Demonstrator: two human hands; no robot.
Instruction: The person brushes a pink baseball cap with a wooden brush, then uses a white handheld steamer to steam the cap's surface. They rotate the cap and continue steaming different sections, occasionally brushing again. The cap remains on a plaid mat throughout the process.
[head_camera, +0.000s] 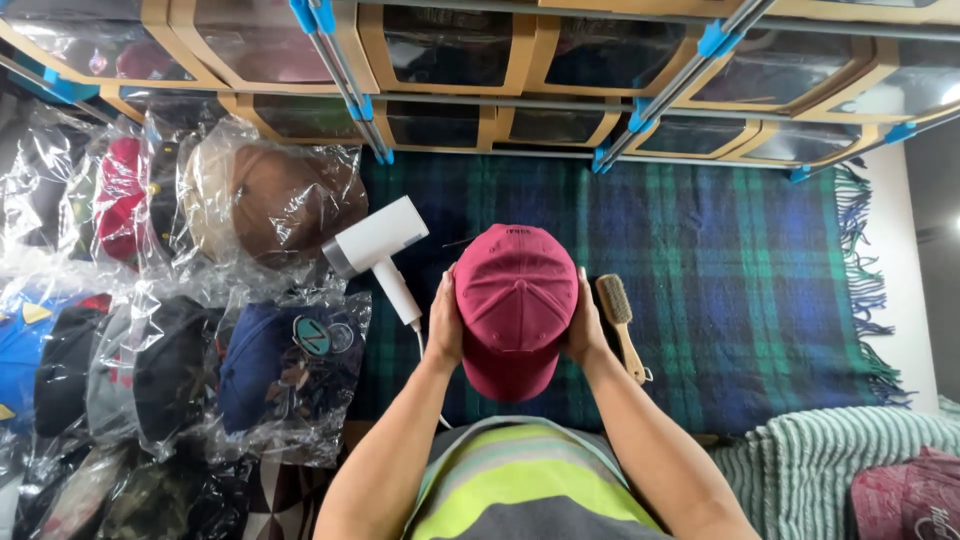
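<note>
1. Red cap (515, 300) over the plaid blanket (740, 280): long axis crown-to-brim, brim toward the wearer.
2. Left hand (445, 325) and right hand (585, 325) clasp its sides.
3. Dryer (378, 245) left, brush (620, 320) right.

White hair dryer (375, 250) left; wooden brush (620, 320) right; bagged caps (270, 200); plaid blanket (740, 280).

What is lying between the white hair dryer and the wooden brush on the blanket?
In the head view, the red cap, held by the left hand and right hand, lies between the hair dryer and brush.
</note>
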